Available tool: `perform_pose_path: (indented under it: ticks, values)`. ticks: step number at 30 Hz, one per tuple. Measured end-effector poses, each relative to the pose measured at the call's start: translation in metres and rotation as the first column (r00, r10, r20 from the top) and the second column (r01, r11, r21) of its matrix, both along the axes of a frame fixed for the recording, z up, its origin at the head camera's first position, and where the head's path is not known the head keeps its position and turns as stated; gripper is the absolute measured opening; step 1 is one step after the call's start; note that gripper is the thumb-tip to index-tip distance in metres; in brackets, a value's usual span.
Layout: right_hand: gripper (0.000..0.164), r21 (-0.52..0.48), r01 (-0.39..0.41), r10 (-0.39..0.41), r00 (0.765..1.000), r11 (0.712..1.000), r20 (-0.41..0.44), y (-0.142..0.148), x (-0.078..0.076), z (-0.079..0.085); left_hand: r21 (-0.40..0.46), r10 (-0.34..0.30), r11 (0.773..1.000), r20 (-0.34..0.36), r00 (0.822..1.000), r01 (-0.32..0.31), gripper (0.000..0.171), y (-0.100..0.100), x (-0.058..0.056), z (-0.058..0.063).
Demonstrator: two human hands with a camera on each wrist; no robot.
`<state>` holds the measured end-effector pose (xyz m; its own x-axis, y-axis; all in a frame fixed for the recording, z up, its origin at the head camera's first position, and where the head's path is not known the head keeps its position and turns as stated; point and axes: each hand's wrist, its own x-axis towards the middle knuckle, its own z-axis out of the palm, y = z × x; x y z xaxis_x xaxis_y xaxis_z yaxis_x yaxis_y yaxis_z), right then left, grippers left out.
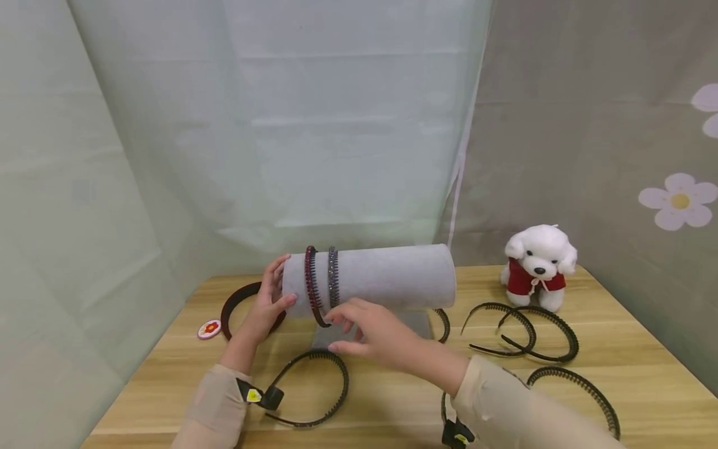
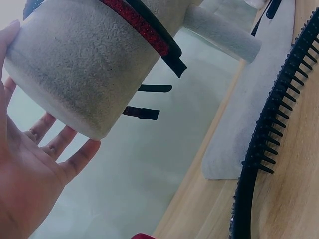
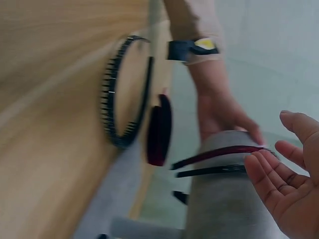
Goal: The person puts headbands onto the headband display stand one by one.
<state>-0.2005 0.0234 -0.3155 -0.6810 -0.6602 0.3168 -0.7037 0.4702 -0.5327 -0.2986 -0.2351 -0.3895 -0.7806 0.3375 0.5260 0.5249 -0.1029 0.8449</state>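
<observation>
A grey padded headband stand (image 1: 395,277), a horizontal roll on a base (image 1: 415,321), stands on the table. Around its left part sit a glittery red headband (image 1: 310,280) and, just right of it, a dark sparkly headband (image 1: 333,277). My left hand (image 1: 263,312) holds the roll's left end, thumb in front and fingers behind; the left wrist view shows fingers (image 2: 82,154) against its end edge. My right hand (image 1: 387,333) hovers before the roll below the two headbands, fingers loosely bent and nothing seen in them. In the right wrist view its fingertips overlap the dark headband (image 3: 214,170).
A dark red headband (image 1: 232,302) and a round flower badge (image 1: 209,328) lie at left. Black toothed headbands (image 1: 344,380) lie in front and more (image 1: 572,337) at right. A white plush dog (image 1: 541,262) sits at the back right, near the curtain (image 1: 348,125).
</observation>
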Motion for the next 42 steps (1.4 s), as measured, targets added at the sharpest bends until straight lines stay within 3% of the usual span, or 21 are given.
perform_pose_path:
  ticks: [9,20,27,34,42]
  values:
    - [0.037,0.07,0.014,-0.023,0.991,0.997,0.131,-0.002,-0.01,-0.034,0.021,-0.03,0.999,-0.024,0.999,0.03,0.066,0.001,0.0,-0.001]
    - [0.044,0.17,0.022,-0.051,0.985,0.985,0.164,-0.004,-0.027,-0.058,0.015,-0.027,1.0,-0.009,1.0,0.028,0.065,-0.001,0.0,0.001]
    - [0.044,0.228,0.035,-0.089,0.969,0.973,0.23,-0.007,-0.035,-0.075,0.011,-0.024,1.0,-0.004,1.0,0.024,0.066,0.0,-0.001,0.0]
    - [0.042,0.251,0.034,-0.088,0.974,0.967,0.208,-0.014,-0.035,-0.083,0.009,-0.024,1.0,0.01,1.0,0.024,0.066,0.001,0.0,0.002]
    - [0.041,0.301,0.089,-0.14,0.978,0.95,0.152,-0.024,-0.03,-0.088,0.015,-0.032,0.999,-0.002,0.999,0.032,0.067,0.0,0.001,0.002]
